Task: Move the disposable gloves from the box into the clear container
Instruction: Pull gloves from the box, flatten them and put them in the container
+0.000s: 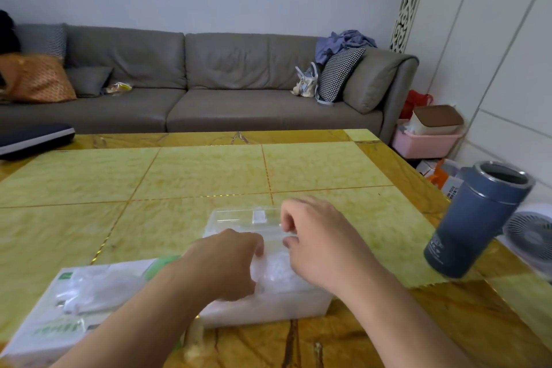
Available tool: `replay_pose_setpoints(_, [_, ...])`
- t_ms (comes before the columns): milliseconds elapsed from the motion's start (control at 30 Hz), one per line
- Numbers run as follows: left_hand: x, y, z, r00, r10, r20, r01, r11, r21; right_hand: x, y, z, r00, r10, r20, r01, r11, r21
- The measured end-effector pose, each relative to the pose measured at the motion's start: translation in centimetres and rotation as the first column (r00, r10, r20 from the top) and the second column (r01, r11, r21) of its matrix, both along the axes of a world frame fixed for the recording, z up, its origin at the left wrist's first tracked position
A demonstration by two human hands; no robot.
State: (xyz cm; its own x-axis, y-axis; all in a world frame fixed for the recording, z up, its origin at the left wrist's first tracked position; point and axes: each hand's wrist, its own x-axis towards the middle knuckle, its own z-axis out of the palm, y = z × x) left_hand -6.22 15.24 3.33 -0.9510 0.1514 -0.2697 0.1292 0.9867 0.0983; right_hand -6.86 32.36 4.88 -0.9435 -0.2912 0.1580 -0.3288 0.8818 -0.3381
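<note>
A white and green glove box (74, 305) lies flat at the near left of the table, its top opening showing clear plastic gloves. To its right stands the clear container (268, 308), its lid (245, 218) folded open toward the far side. A wad of clear disposable gloves (277, 273) fills the container. My left hand (227, 263) has curled fingers pressing down on the gloves. My right hand (316, 239) is over the container's far right side, its thumb and fingers pinching at the lid's edge or the gloves; which one I cannot tell.
The yellow-green tiled table (209, 176) stretches ahead. A blue-grey tumbler (475, 218) stands open at the table's right edge. A white fan (531, 236) sits on the floor beyond it. A grey sofa (209, 84) runs behind the table.
</note>
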Motion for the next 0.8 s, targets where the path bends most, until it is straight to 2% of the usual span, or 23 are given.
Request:
replay_pose_setpoints(67, [0.0, 0.0, 0.0, 1.000, -0.014, -0.011, 0.014, 1.000, -0.001, 0.1, -0.5, -0.3, 0.987, 0.071, 0.144, -0.060, 0.995, -0.077])
replay_pose_setpoints(100, [0.0, 0.0, 0.0, 1.000, -0.015, -0.008, 0.015, 1.000, 0.002, 0.0, -0.5, -0.5, 0.971, 0.074, 0.228, -0.063, 0.996, -0.056])
replay_pose_setpoints(167, [0.0, -0.1, -0.1, 1.000, -0.006, 0.009, 0.006, 1.000, 0.015, -0.4, -0.3, -1.2, 0.940, -0.003, 0.342, -0.038, 0.993, 0.114])
replay_pose_setpoints(233, [-0.1, -0.3, -0.1, 1.000, 0.003, 0.031, -0.004, 0.999, 0.032, -0.7, -0.1, -1.6, 0.935, -0.056, 0.349, -0.032, 0.970, 0.240])
replay_pose_setpoints(333, [-0.2, -1.0, 0.1, 0.996, 0.007, 0.094, -0.012, 0.998, 0.060, -0.9, 0.0, -1.6, 0.927, -0.084, 0.367, -0.029, 0.956, 0.293])
replay_pose_setpoints(400, [-0.2, -1.3, 0.5, 0.992, 0.015, 0.129, -0.016, 1.000, 0.005, -1.0, -0.2, -1.3, 0.925, -0.112, 0.363, -0.024, 0.937, 0.349])
replay_pose_setpoints(533, [-0.1, -0.7, 0.9, 0.996, 0.020, 0.083, -0.007, 0.987, -0.163, -1.5, -1.5, -0.8, 0.901, -0.157, 0.404, -0.059, 0.879, 0.474])
replay_pose_setpoints(800, [-0.6, -0.1, 0.4, 0.984, -0.045, 0.173, 0.077, 0.980, -0.181, -2.8, -2.1, -1.4, 0.878, -0.094, 0.470, -0.162, 0.865, 0.476])
